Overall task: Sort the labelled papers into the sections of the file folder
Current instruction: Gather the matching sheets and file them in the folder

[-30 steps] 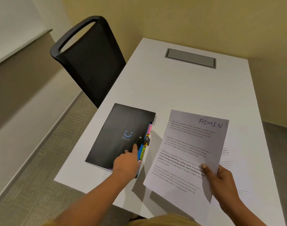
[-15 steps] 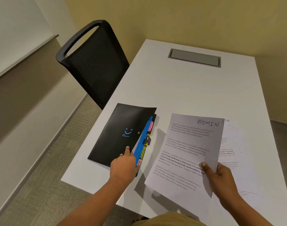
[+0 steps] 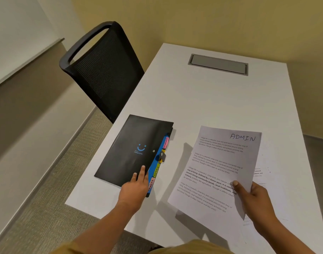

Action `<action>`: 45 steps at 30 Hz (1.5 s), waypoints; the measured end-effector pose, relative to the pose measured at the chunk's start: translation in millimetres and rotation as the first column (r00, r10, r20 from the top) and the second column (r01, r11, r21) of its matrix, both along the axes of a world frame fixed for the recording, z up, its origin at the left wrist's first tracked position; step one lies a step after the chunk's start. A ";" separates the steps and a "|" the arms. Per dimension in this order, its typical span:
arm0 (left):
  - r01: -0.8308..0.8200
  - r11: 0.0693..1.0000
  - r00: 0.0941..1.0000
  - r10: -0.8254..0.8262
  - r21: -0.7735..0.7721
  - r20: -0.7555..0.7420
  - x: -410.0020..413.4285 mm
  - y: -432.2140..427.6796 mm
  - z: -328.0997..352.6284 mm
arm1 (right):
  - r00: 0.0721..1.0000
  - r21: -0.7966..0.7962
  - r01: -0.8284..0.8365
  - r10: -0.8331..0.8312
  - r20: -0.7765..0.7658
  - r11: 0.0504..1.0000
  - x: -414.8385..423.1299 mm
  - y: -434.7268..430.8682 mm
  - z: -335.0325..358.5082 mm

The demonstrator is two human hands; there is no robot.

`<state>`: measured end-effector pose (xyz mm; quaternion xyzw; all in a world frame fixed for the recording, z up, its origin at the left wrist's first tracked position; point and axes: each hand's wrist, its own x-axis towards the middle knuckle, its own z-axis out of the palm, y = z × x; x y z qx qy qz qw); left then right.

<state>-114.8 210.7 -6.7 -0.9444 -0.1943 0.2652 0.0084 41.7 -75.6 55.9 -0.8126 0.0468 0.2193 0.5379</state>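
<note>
A black file folder [image 3: 131, 149] with a blue smile mark lies at the table's near left. Coloured section tabs [image 3: 158, 168] stick out along its right edge over a blue divider. My left hand [image 3: 136, 186] grips the folder's near right corner, fingers on the cover and thumb hidden beneath. My right hand [image 3: 252, 197] holds a printed sheet headed ADMIN [image 3: 217, 171] by its lower right side, thumb on top, lifted above the table. More printed papers [image 3: 259, 173] lie flat under and to the right of that sheet.
A black mesh-backed chair [image 3: 102, 70] stands at the left side of the white table [image 3: 203, 99]. A grey cable hatch [image 3: 218, 64] is set into the far end. Yellow walls close in behind and to the right.
My left hand has shifted from pointing at the cover to gripping the folder's corner, and the cover edge has lifted, showing more blue divider. The ADMIN sheet stays held.
</note>
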 end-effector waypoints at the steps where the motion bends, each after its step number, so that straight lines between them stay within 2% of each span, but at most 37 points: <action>1: 0.020 1.000 1.000 -0.020 0.010 0.001 -2.4 1.6 -3.1 | 1.000 0.001 0.000 0.000 -0.003 1.000 1.7 0.1 0.3; 4: 0.023 1.000 1.000 -0.023 0.002 0.014 -5.4 4.9 -7.0 | 1.000 0.009 -0.009 0.010 -0.012 1.000 5.1 1.2 2.9; 10: -0.208 0.967 0.946 0.237 -0.146 0.220 -6.3 12.6 19.5 | 1.000 0.031 -0.004 0.004 0.002 0.999 13.9 8.6 9.9; 14: -0.242 0.955 0.918 0.283 -0.172 0.278 -10.2 20.7 37.6 | 1.000 0.050 -0.003 0.003 0.000 0.999 19.6 18.4 12.5; 17: -0.132 0.985 0.958 0.154 -0.107 0.240 -10.2 22.1 46.1 | 1.000 0.077 -0.020 0.020 0.000 0.997 20.6 26.9 16.6; 20: -0.026 1.000 0.993 0.026 -0.002 0.112 -3.4 15.5 51.6 | 0.999 0.087 -0.033 0.033 0.004 0.996 18.8 31.5 19.2; 23: -0.064 0.998 0.998 0.064 0.000 0.029 1.7 9.1 39.7 | 0.999 0.074 -0.043 0.042 0.006 0.996 16.2 31.2 18.7; 26: -0.147 0.988 0.989 0.148 -0.042 0.015 3.6 7.9 20.1 | 1.000 0.046 -0.030 0.030 -0.005 0.998 14.5 26.2 16.2; 29: -0.159 0.986 0.987 0.158 -0.047 -0.013 7.0 7.8 4.8 | 1.000 0.023 -0.017 0.018 -0.016 1.000 12.7 19.8 15.8; 33: -0.130 0.991 0.991 0.129 -0.040 -0.019 10.5 3.2 -2.1 | 1.000 0.028 0.009 -0.008 -0.027 1.000 10.3 13.3 18.1; 40: 0.051 0.999 0.989 -0.050 0.004 -0.140 10.1 0.0 -5.8 | 0.999 0.006 0.027 -0.026 -0.030 1.000 8.6 6.2 19.2; 45: 0.070 0.998 0.990 -0.068 0.009 -0.126 11.8 6.9 1.9 | 0.999 -0.003 0.028 -0.028 -0.022 1.000 10.7 1.3 16.6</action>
